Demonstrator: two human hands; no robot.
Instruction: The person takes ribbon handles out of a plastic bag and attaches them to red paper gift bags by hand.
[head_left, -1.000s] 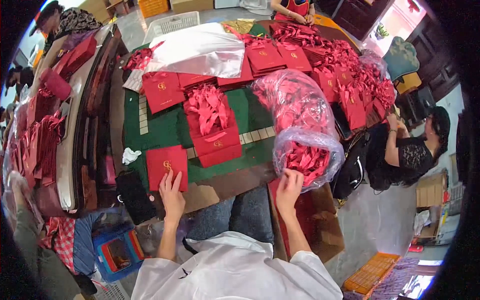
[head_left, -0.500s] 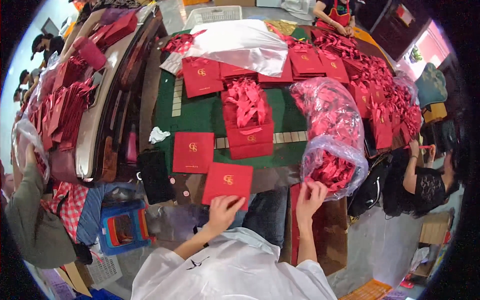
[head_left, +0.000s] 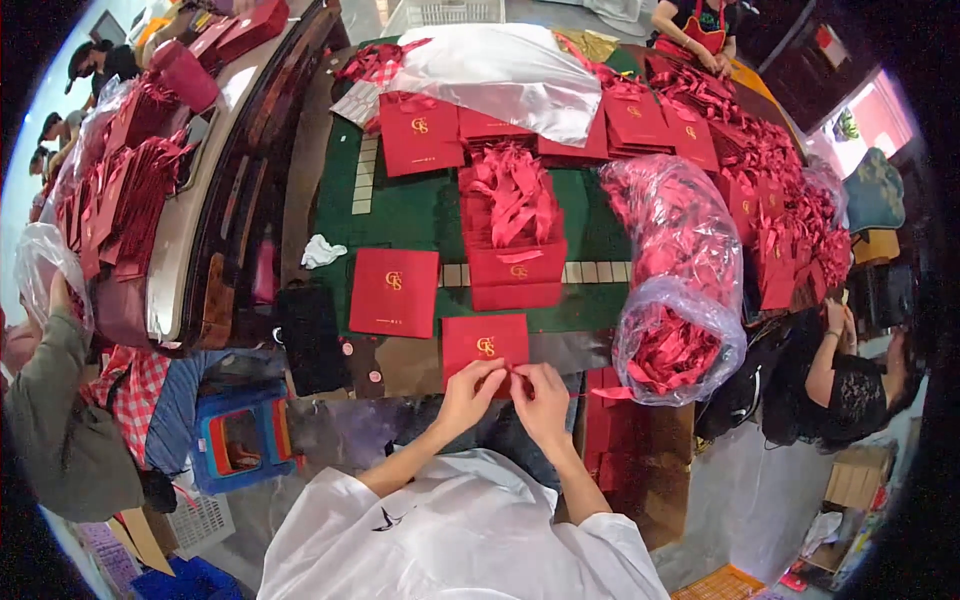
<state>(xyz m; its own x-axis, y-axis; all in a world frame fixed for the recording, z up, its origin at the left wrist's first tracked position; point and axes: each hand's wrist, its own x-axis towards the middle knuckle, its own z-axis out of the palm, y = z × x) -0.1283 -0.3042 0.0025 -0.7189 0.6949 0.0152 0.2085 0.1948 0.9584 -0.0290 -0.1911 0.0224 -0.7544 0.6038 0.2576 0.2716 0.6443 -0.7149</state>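
A flat red paper bag with a gold emblem lies at the table's near edge, right in front of me. My left hand is closed in a pinch at its lower edge. Beside it, my right hand pinches a red ribbon, whose tail runs right toward the plastic sack. The fingertips of both hands nearly meet over the bag's edge. That clear plastic sack, full of red ribbons, lies to the right with its mouth toward me. Another red bag lies flat to the left.
On the green tabletop, a stack of ribboned red bags stands ahead. White plastic sheeting covers bags at the back. A cardboard box stands below right. Co-workers sit on both sides, and a blue stool is at left.
My right hand has moved left from the sack's mouth to the red bag, drawing a ribbon along. The bag in my left hand has shifted slightly right and straightened.
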